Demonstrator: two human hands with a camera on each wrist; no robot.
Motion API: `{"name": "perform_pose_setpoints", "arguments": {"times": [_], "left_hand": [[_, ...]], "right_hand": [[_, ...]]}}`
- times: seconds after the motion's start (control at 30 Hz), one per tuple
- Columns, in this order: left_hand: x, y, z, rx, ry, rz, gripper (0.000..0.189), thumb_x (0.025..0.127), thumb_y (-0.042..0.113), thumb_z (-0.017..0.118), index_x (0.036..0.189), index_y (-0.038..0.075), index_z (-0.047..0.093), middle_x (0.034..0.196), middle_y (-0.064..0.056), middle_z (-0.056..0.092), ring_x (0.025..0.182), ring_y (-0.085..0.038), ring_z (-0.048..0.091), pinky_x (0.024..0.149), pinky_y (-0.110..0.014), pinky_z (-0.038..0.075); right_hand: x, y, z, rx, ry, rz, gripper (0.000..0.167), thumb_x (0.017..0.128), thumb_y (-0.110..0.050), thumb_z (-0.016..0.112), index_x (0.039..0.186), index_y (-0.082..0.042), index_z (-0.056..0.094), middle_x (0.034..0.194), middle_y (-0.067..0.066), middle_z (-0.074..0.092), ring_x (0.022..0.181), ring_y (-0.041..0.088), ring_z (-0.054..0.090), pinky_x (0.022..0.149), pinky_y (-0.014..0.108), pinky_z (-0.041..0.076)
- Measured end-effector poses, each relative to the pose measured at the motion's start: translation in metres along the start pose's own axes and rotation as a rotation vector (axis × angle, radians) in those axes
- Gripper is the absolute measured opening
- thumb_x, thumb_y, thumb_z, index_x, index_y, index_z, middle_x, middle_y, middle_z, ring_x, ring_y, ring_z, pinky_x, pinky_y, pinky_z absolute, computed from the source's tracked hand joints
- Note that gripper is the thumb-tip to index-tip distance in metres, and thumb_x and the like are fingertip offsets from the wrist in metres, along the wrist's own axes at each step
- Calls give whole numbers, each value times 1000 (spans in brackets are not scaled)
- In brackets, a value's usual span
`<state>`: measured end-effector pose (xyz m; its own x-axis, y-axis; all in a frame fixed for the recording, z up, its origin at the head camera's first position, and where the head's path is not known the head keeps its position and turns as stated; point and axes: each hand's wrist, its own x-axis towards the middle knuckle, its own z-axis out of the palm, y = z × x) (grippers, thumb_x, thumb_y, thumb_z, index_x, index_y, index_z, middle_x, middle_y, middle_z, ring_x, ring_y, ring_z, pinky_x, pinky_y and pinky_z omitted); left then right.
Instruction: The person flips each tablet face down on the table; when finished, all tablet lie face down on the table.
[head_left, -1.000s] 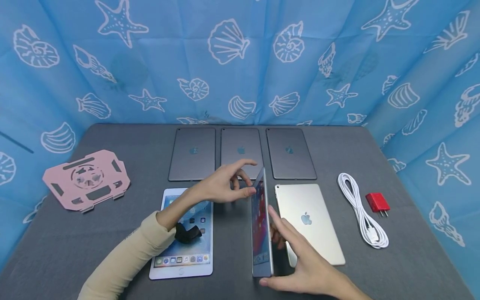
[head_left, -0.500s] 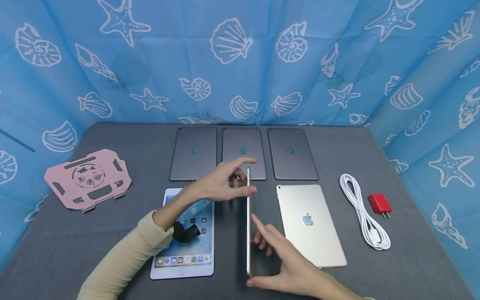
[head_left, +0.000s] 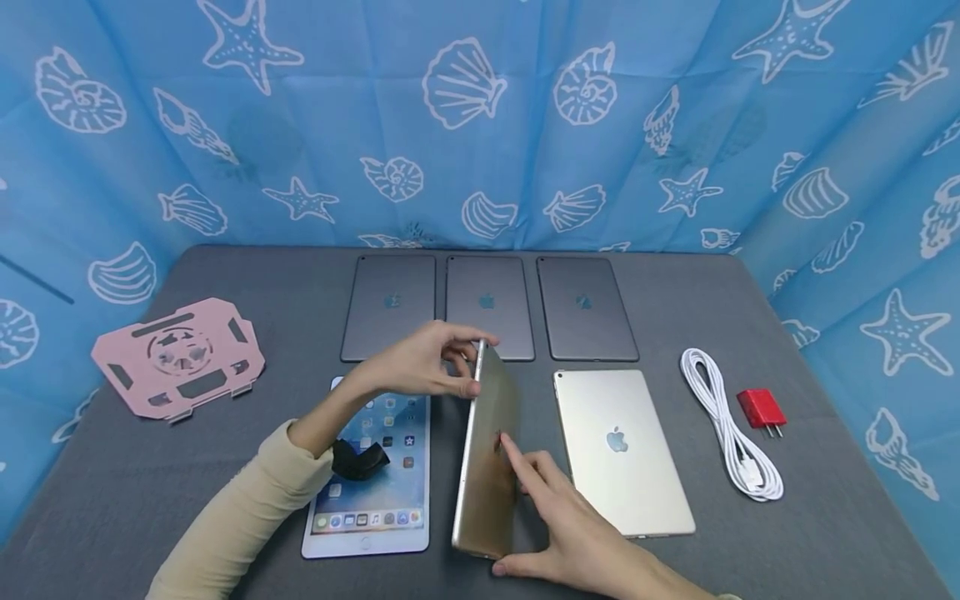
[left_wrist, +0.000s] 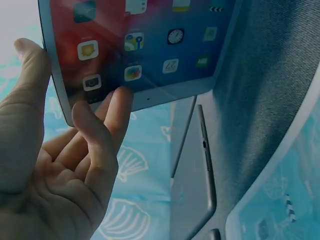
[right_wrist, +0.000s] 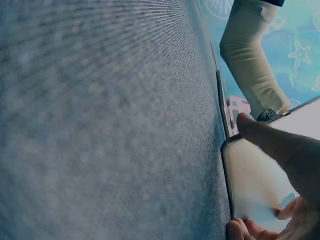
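A gold-backed tablet (head_left: 487,483) stands tilted on a long edge mid-table, its back toward the right and its lit screen (left_wrist: 155,50) showing in the left wrist view. My left hand (head_left: 420,360) grips its raised far corner, thumb on the edge. At the near end, my right hand (head_left: 573,521) holds it with the thumb by the bottom edge and the index fingertip on the back. Under my left forearm lies a white tablet (head_left: 366,545), screen up and lit. Right of the held one, another gold tablet (head_left: 622,475) lies face down.
Three dark grey tablets lie face down in a back row: left (head_left: 390,308), middle (head_left: 502,304), right (head_left: 588,308). A pink slotted stand (head_left: 178,358) is at the left. On the right are a coiled white cable (head_left: 720,425) and a red plug adapter (head_left: 762,408).
The held tablet has turned from showing its screen, through edge-on, to showing its gold back. Its raised edge has swung left with my left hand; my right hand has shifted slightly left.
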<state>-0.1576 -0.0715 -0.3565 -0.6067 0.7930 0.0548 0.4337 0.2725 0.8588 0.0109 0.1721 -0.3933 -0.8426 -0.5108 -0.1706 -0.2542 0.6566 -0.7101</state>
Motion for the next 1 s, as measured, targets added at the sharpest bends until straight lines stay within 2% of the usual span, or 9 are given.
{"name": "perform_pose_setpoints", "arguments": {"times": [0.1,0.23,0.5,0.57,0.67,0.77,0.87,1.0], "left_hand": [[-2,-2,-1,-33,-21,-18,115,72,80,62,148,-5,48,101,-12,76,81,-11,74,86,-30,59],[-3,-2,0,-90,-13,-44,111,71,76,66,147,-3,49,95,-11,75,74,-11,69,81,-28,57],[-8,-5,2,-155,-18,-45,101,76,67,71,144,-4,48,80,-8,69,67,-8,57,75,-26,52],[-10,-6,2,-179,-32,-52,93,82,59,74,144,-5,46,77,-4,66,66,-7,55,74,-26,50],[-12,-8,0,-224,-64,-79,77,90,33,79,146,-7,42,75,2,62,65,-7,54,73,-25,49],[-14,-11,-2,-268,-102,-135,75,89,8,79,149,-8,38,72,4,60,65,-9,59,71,-24,51],[-16,-15,-2,-294,-126,-175,79,85,1,80,151,-9,37,73,5,64,66,-10,66,72,-25,55],[-18,-21,-1,-322,-137,-185,83,84,1,81,152,-8,36,76,6,69,69,-8,70,75,-26,59]], "right_hand": [[0,0,2,-62,24,-6,128,71,-50,91,166,-31,7,128,4,51,110,15,56,85,30,55],[0,0,4,-98,28,-16,128,73,-48,90,166,-30,5,130,5,51,112,15,56,85,31,55],[-2,0,2,-91,24,-26,127,71,-37,92,166,-32,8,131,6,49,113,16,59,82,28,55],[-3,1,1,-97,19,-22,125,71,-36,92,166,-32,10,133,6,49,113,17,59,83,28,56],[-5,3,-1,-112,21,-23,123,70,-34,93,165,-29,16,133,5,48,111,15,58,82,27,54],[-7,5,-4,-130,40,-46,118,68,-29,93,164,-25,25,131,2,47,105,11,52,78,22,48],[-8,7,-5,-141,63,-74,114,65,-24,94,161,-22,34,128,0,45,101,9,47,73,18,43],[-9,8,-7,-148,70,-83,111,63,-22,94,159,-22,38,126,-1,44,100,9,45,71,17,41]]}}
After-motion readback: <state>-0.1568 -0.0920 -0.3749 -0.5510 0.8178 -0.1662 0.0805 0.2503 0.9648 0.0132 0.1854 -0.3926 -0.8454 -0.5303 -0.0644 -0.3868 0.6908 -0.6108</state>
